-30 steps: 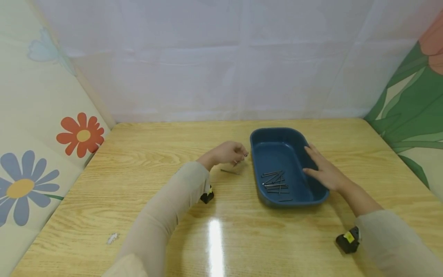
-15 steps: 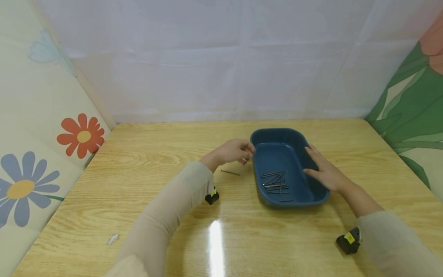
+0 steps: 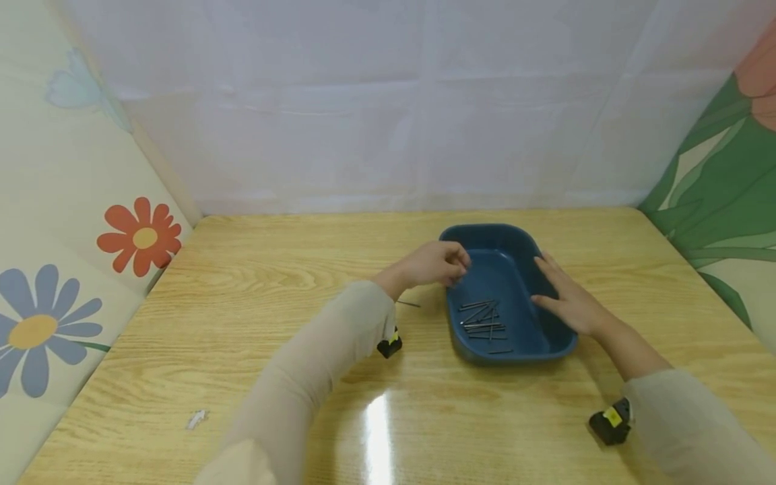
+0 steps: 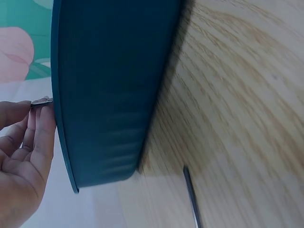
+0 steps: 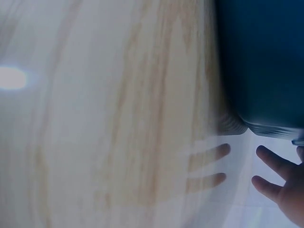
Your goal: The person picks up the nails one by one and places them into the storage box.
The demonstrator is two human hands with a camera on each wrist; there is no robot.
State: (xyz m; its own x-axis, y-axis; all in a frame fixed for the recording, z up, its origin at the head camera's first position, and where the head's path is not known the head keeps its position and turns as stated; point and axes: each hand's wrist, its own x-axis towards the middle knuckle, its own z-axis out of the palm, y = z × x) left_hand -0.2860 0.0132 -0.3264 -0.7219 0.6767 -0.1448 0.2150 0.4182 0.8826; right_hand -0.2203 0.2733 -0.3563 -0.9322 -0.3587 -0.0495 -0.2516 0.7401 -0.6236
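My left hand (image 3: pixel 433 264) is over the left rim of a blue plastic basin (image 3: pixel 548 354). In the left wrist view its thumb and fingers pinch a thin metal nail (image 4: pixel 41 103), mostly covered by the fingers. Several dark nails (image 3: pixel 483 327) lie in a loose pile on the basin's floor, toward its near end. One more nail (image 4: pixel 192 195) lies on the table left of the basin, partly hidden by my left wrist in the head view. My right hand (image 3: pixel 566 300) rests on the basin's right rim, fingers spread and holding nothing.
The wooden table (image 3: pixel 254 269) meets a white cloth backdrop (image 3: pixel 315 135) behind and floral panels at both sides. A small pale torn patch (image 3: pixel 197 419) marks the table at the front left. Black wrist cameras hang below both sleeves.
My left hand has moved right, from beside the basin to over its left rim, with the nail in its fingers. The right hand and basin have stayed in place.
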